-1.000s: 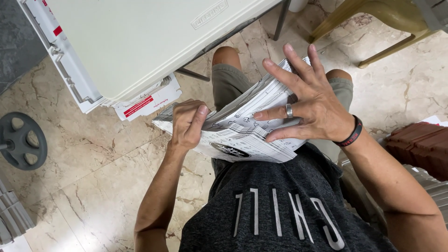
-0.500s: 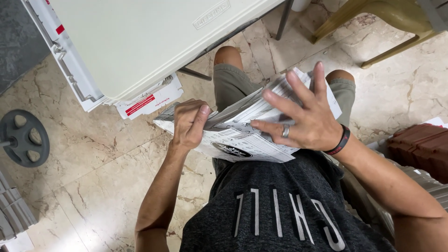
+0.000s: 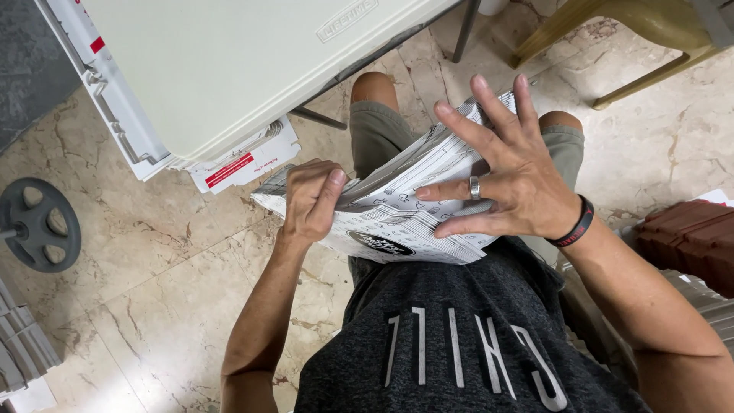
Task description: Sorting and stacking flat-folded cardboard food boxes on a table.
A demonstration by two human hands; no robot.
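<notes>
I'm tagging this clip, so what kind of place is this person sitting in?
Likely an indoor work or storage room, not a fitted office: a polished marble-look floor, a white folding table and a plastic chair, with the person's hands on a stack of printed sheets.

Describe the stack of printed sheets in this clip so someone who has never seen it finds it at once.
Start at the big white table at the top, then drop to the seated person's lap. There the stack of printed sheets lies across the knees, left hand gripping its edge, right hand spread flat on top. Unlike the red-marked white packaging under the table, it is black-and-white print.
</notes>
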